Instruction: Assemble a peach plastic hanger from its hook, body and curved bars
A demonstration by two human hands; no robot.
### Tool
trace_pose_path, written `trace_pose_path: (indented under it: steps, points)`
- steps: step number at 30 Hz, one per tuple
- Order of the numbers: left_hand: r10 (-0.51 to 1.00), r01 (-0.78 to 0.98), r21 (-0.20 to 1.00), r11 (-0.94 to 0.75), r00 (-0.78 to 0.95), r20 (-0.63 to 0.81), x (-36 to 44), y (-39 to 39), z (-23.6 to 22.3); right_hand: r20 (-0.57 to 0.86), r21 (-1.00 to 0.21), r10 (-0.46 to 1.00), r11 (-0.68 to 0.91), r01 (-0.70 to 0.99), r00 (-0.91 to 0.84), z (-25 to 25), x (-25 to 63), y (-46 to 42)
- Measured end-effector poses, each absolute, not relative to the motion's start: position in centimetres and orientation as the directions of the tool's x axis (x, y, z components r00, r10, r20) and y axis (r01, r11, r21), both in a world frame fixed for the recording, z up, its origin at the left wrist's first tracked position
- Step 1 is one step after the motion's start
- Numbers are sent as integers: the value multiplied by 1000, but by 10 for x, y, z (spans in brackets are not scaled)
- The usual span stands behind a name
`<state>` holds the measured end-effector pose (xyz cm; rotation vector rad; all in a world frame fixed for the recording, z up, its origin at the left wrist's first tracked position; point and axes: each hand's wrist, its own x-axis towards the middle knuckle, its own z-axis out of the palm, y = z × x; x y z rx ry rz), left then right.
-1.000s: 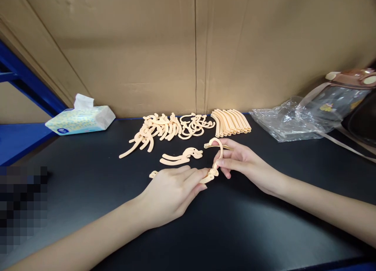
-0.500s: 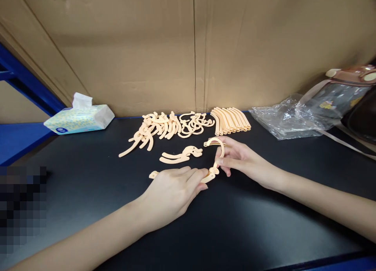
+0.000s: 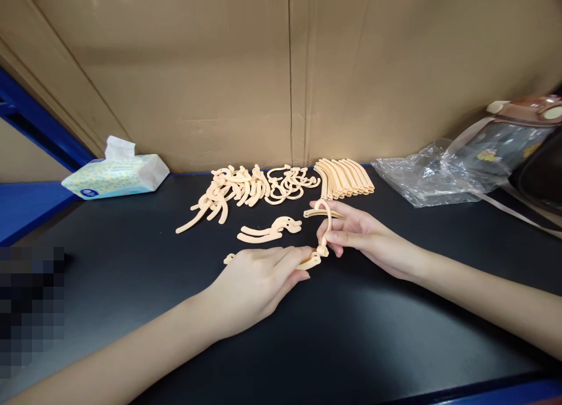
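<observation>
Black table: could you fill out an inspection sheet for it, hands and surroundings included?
Surface: black table, smooth, slightly shiny.
Pieces: bent pieces, loose hooks and stacked strips along the back.
Clutter: tissue pack at left; plastic bag and bottle at right.
Left hand: grips a long piece.
Right hand: holds an upright hook and another strip; whether hook and long piece are joined, cannot tell.
Cables: nothing seen.
Surroundings: cardboard behind; blue frame at left.

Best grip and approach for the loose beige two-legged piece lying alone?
I'd pinch the two-legged piece across its legs, coming from above and the left. They look slim, lie flat and nearly parallel, and point left, whereas the curled end faces the right hand.
</observation>
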<state>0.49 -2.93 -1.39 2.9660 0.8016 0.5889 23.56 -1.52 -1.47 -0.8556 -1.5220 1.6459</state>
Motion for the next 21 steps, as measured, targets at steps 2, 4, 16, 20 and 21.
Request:
trace_pose_path:
  steps: [2,4,16,20,21]
  points:
    - [473,471,99,-876,804,361,6,-30,-14,12,-997,846,-31,-72,-534,-15,236,-15]
    - [461,461,93,-883,811,360,6,-30,-15,19,-998,829,-21,-65,-558,-15,236,-15]
    - [473,486,52,-873,813,340,5,-31,-17,96,-991,869,128,33,-486,-11,229,-20]
    - [486,506,32,-862,805,340,5,-31,-18,177,-966,890,239,99,-421,-12,227,-24]
    - [487,509,27,-860,805,340,6,-32,-18,195,-959,889,262,111,-414,-12,226,-25]
